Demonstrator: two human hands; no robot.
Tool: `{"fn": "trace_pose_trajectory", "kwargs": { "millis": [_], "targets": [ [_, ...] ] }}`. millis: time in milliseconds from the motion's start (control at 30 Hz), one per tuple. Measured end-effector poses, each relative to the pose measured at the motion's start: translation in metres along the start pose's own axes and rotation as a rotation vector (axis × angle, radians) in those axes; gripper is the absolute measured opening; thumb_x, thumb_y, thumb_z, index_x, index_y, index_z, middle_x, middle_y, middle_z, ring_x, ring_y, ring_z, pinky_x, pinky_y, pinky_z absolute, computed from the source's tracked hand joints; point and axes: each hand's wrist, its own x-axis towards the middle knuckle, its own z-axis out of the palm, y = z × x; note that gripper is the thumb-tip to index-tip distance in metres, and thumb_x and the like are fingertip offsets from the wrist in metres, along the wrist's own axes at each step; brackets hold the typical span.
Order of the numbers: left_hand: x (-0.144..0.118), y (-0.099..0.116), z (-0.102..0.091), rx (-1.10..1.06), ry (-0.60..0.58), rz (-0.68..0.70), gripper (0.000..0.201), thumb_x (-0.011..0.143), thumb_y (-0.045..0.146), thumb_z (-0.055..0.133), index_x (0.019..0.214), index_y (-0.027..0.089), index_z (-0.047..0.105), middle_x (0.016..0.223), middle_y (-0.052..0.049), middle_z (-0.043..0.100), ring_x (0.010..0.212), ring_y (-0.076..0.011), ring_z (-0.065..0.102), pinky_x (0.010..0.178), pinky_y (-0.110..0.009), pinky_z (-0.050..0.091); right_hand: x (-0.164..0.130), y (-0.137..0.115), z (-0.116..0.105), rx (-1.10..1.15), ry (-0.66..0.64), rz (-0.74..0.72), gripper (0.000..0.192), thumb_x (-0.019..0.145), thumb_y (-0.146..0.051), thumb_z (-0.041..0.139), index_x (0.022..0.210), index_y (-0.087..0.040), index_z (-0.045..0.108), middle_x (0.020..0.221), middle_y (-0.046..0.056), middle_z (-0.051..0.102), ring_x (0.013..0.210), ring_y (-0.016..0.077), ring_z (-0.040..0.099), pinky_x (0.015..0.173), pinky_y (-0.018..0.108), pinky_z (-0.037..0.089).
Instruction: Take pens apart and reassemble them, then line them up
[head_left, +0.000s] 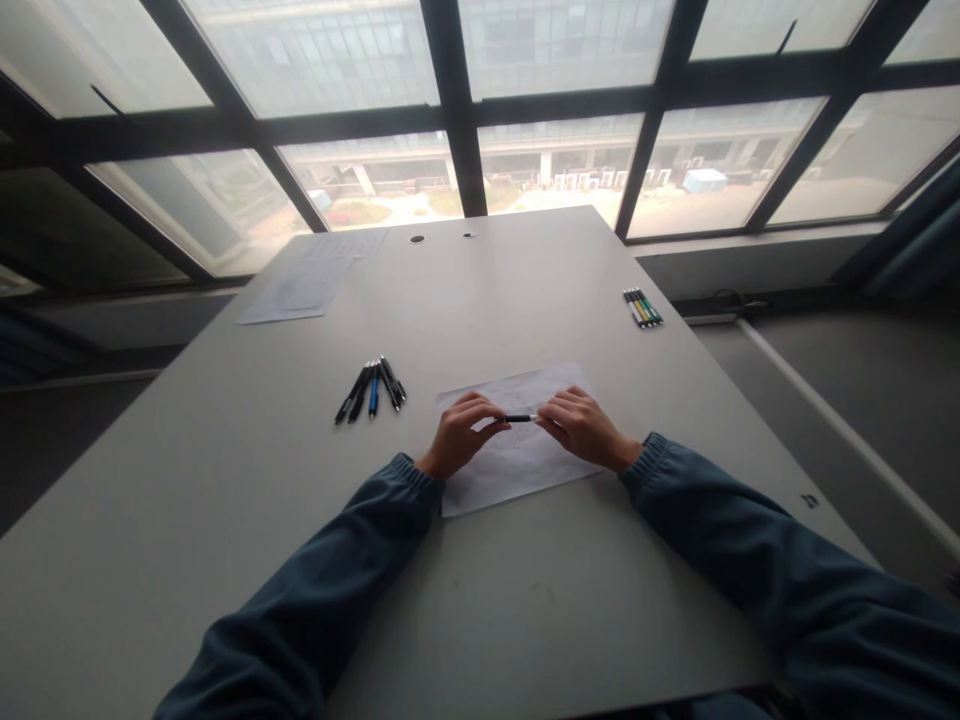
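Between my two hands a pen with a black middle lies level, a little above a sheet of paper. My left hand pinches its left end between thumb and fingers. Its right end, which looks pale, is pinched by my right hand. Both ends are partly hidden by my fingertips. Faint marks show on the paper, which lies at a slant under my hands. To the left of my left hand, several pens lie fanned out, mostly black, one of them blue.
On the right, several pens with white, yellow and green parts lie side by side. Sheets of paper rest at the far left of the white table. Two round holes sit near its back edge, before the windows. A small dark mark is at the right edge.
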Motion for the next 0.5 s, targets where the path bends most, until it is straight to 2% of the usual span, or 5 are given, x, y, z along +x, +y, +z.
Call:
{"fn": "trace_pose_trajectory", "kwargs": {
  "millis": [233,367,433,500],
  "targets": [
    [0.0002,0.0002,-0.0001,0.013,-0.005,-0.002,0.016,0.083,0.030,0.076,0.093,0.019,0.071,0.083,-0.006,0.072,0.079,-0.0170,0.063,0.073,-0.032,0.054,-0.0014,0.0022,0.0042,-0.001,-0.016,0.004,0.024,0.103,-0.030,0.047,0.088,-0.018,0.062,0.080,0.005,0.068,0.077,0.0176,0.058,0.078,0.033,0.036],
    [-0.0032,-0.0028,0.0006,0.018,-0.039,-0.096,0.045,0.081,0.040,0.077,0.120,0.020,0.063,0.095,-0.006,0.073,0.082,-0.0165,0.062,0.068,-0.028,0.050,-0.0009,0.0012,0.0033,0.009,-0.002,0.018,0.025,0.103,-0.029,0.048,0.087,-0.018,0.063,0.079,0.005,0.068,0.076,0.0176,0.059,0.078,0.033,0.036],
    [-0.0050,-0.0038,0.0004,0.027,-0.055,-0.183,0.047,0.089,0.047,0.067,0.126,0.020,0.058,0.097,-0.006,0.071,0.079,-0.0155,0.060,0.067,-0.027,0.047,-0.0002,0.0004,0.0021,0.017,0.006,0.026,0.026,0.103,-0.029,0.047,0.086,-0.018,0.063,0.078,0.005,0.068,0.075,0.0176,0.059,0.077,0.033,0.036],
    [-0.0062,-0.0045,-0.0002,0.054,-0.066,-0.233,0.038,0.098,0.050,0.048,0.109,0.018,0.064,0.088,-0.005,0.068,0.076,-0.0155,0.058,0.069,-0.028,0.046,0.0001,0.0002,0.0014,0.021,0.011,0.029,0.026,0.103,-0.029,0.047,0.085,-0.018,0.062,0.077,0.005,0.068,0.075,0.0176,0.059,0.077,0.033,0.036]
  ]
}}
